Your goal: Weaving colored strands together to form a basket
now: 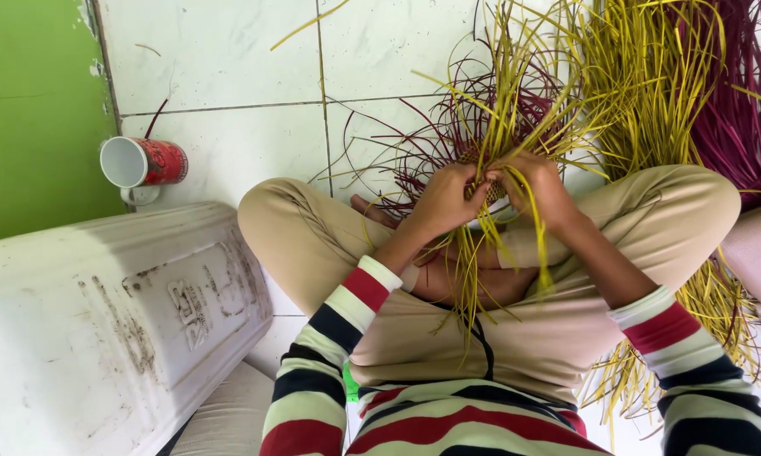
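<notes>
Woven strip bundle (492,181) gripped between both hands, left (446,201) and right (539,187).

Bright, even daylight filled the sharp picture; soft shadows lay under the legs, and wide-angle bending curved the edges.

I see stiff, slightly glossy yellow and maroon strands (516,110) (plant fibre or plastic, I cannot tell) over glossy white marble-look floor tiles (228,59). The white plastic tank (102,321) looks matt and grimy, the red mug (144,162) glazed.
</notes>
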